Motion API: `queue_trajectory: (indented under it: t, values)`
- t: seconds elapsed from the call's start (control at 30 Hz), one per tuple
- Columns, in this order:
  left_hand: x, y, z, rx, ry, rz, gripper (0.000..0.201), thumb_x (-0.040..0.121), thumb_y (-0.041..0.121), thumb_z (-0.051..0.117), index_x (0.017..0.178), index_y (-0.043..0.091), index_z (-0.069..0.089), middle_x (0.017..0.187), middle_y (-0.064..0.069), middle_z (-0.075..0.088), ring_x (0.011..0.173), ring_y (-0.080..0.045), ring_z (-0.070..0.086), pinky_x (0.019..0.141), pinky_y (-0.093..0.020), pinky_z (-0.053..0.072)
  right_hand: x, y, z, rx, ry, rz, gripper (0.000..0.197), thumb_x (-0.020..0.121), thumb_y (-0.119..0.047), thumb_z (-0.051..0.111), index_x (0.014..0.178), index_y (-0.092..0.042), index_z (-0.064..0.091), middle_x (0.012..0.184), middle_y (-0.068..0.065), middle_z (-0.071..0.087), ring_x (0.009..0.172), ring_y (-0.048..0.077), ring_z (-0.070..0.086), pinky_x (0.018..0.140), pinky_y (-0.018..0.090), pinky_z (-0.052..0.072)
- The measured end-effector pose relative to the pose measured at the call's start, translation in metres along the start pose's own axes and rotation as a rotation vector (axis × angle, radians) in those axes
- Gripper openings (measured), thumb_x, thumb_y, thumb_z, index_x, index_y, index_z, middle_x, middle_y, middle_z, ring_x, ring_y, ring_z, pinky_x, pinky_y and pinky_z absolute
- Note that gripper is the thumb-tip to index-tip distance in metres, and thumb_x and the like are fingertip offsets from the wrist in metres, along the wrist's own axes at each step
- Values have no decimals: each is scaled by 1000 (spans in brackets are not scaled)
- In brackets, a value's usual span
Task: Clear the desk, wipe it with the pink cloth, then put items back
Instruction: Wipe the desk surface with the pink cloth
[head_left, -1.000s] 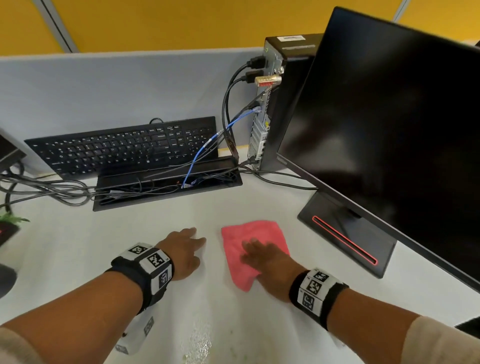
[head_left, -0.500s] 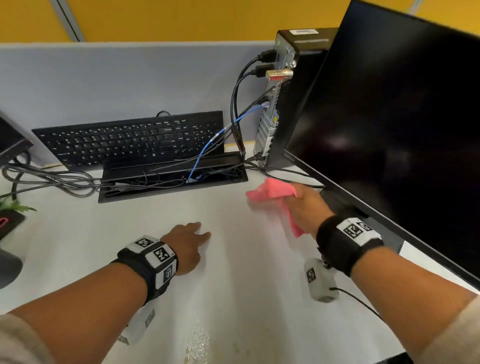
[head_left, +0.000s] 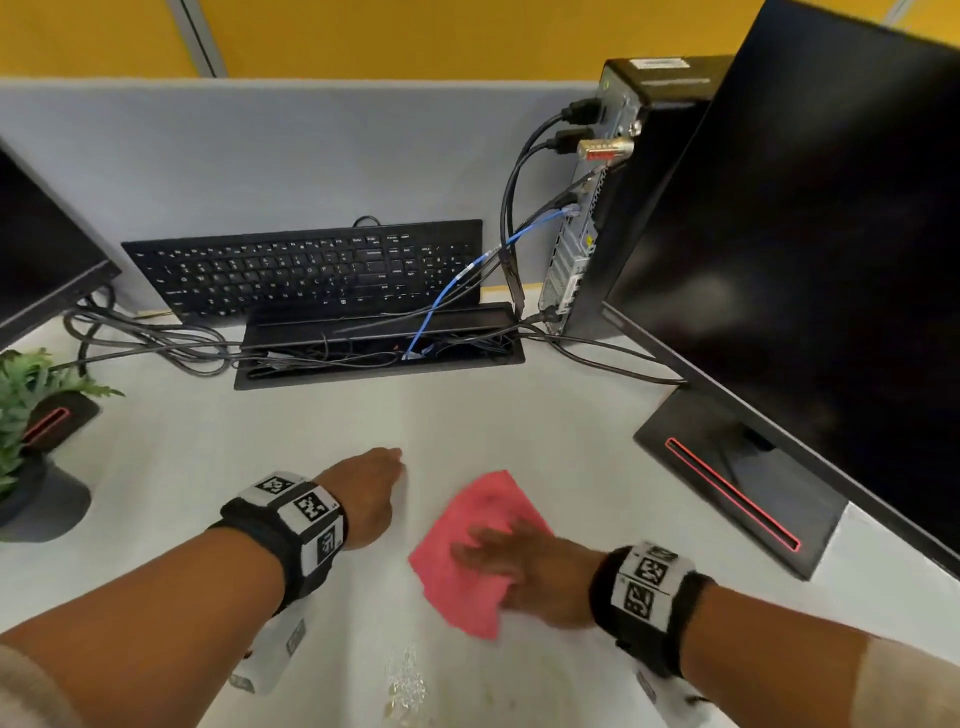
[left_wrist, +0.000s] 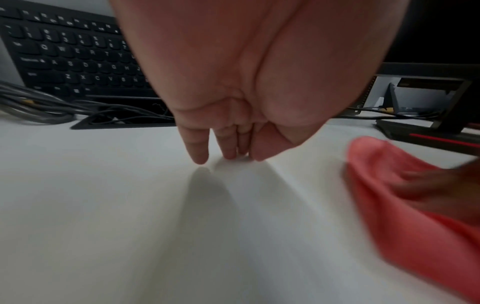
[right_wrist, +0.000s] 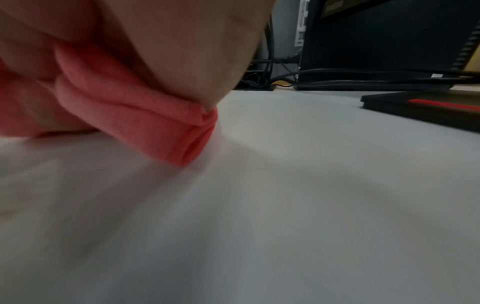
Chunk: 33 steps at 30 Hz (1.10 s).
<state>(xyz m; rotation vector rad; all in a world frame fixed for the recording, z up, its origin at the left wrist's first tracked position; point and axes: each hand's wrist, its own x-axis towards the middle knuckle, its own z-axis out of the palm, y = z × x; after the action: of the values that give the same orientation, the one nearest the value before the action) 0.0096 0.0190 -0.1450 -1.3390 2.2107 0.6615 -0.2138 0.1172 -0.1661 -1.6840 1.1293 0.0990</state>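
Two bare hands work low over a white worktop (head_left: 311, 431). The right hand (head_left: 540, 577) lies flat on the pink cloth (head_left: 467, 545), fingers spread and blurred with motion, its grip a downward press rather than a pinch; from the right wrist view the cloth (right_wrist: 145, 115) bunches in folds under the palm. The left hand (head_left: 363, 499) rests just beside the cloth, not touching it, with relaxed fingers (left_wrist: 197, 148) pointing down so the tips meet the worktop and hold nothing.

Judging by this, the wiping step is under way. To do it well, keep the palm flat so the cloth stays spread, since the bunched folds suggest it may roll up and leave streaks. Overlapping strokes would help, reaching toward the wet-looking patch (head_left: 408, 680) at the near edge.

Further out, a monitor base (head_left: 737, 499) with a red stripe sits to the right, near the cloth, under a large dark monitor (head_left: 810, 260). Strokes should probably stop short of it. At the back, a cable tray (head_left: 374, 343) holds loose cables, with a black keyboard (head_left: 311, 270) leaning behind it against the partition and a computer tower (head_left: 613, 208) to its right. A small plant (head_left: 26, 395) stands at the far left. These things are not yet back in place.
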Motion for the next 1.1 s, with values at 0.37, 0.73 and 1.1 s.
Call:
queue_trajectory:
  t: [0.37,0.73,1.1]
  values:
    - [-19,-41,6,-58,-29,-181,73,93,6,36,155,27,2,163,2,-11,151,-18,0,123,-32,10,-29,-12,-150,538,789,105,25,85,-42,61,89,-23,77,67,3,73,69,17,68,87,29,55]
    - [-20,-45,12,-120,35,-132,73,91,1,35,155,23,9,163,-1,-7,151,-18,3,122,-27,8,147,-43,-56,19,381,178,57,98,-26,42,152,-28,23,161,3,14,148,28,12,121,43,13]
    - [-43,-61,13,-172,-20,-135,70,94,-2,35,155,18,7,163,5,-7,151,-12,2,122,-25,4,-13,-58,-32,490,-76,66,23,78,-12,60,94,4,65,90,7,72,73,4,68,70,25,54]
